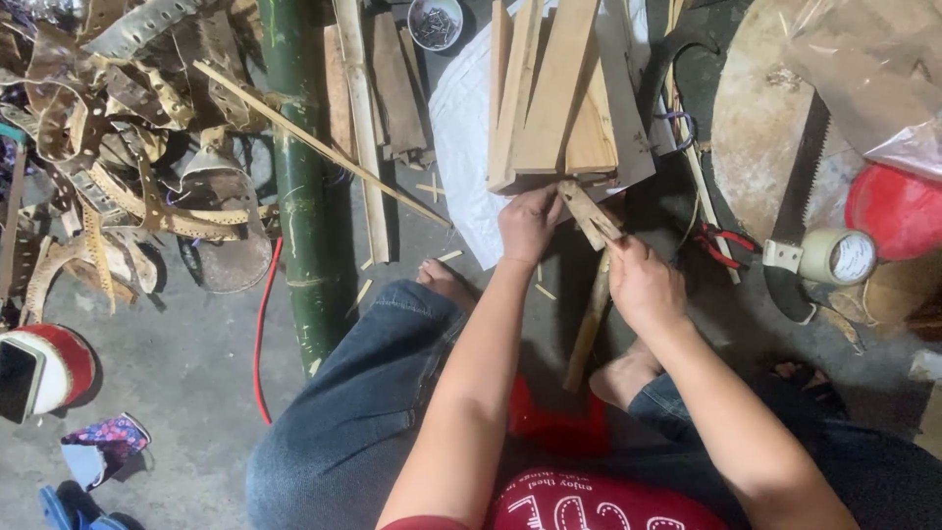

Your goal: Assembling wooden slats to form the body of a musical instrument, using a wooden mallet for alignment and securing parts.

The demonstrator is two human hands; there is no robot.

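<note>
Two hands work a short wood piece at the centre of the frame.

The left hand (528, 224) curls closed on the small wooden block (589, 214), just below the stacked planks (554, 88); the right hand (643, 287) pinches the block's lower end, above a bamboo stick (587, 329). A handsaw (800, 211) and tape roll (839, 256) lie at right.

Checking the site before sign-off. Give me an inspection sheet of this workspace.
Surface: grey concrete floor, dusty.
Job's things: small wooden piece held against stacked wooden planks; wooden stick below.
Clutter: perforated strip scraps, green bamboo pole, handsaw, tape roll, bowl of nails.
Grips: left hand and right hand both closed on the piece.
Cables: red cable.
Surroundings: red lid, phone.
</note>
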